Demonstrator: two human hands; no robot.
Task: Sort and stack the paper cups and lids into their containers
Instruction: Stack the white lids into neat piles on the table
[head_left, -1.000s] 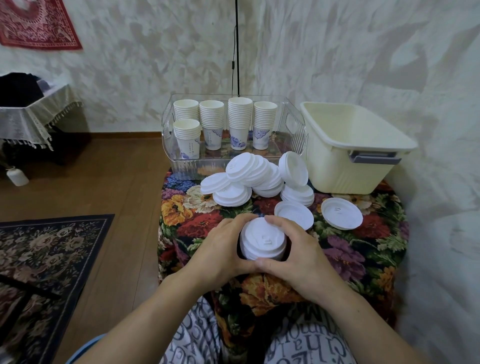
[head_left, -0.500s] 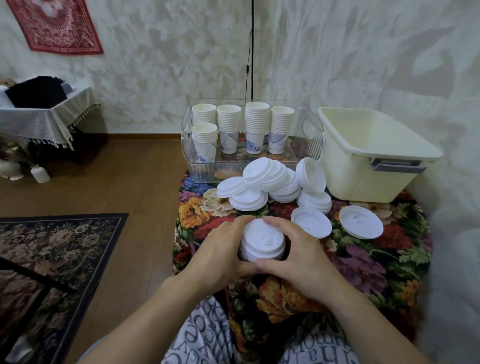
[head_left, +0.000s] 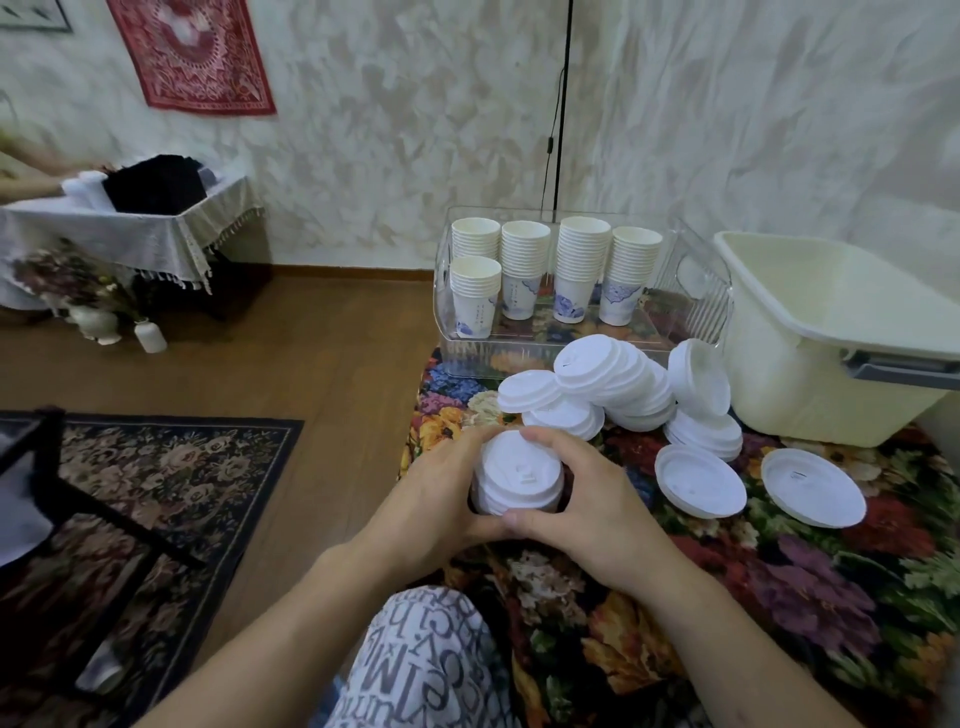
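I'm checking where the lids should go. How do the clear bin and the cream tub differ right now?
The clear bin is see-through with ribbed walls; the cream tub is opaque. The clear bin holds five stacks of paper cups; what shows of the cream tub's inside is bare. The cream tub has a grey handle; none is plain on the clear bin. Both sit open-topped at the table's far edge.

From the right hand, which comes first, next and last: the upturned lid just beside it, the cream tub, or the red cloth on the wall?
From the right hand:
1. Upturned lid, on the tablecloth just to its right.
2. Cream tub, farther back at the table's right.
3. Red cloth, hanging on the far wall, upper left.
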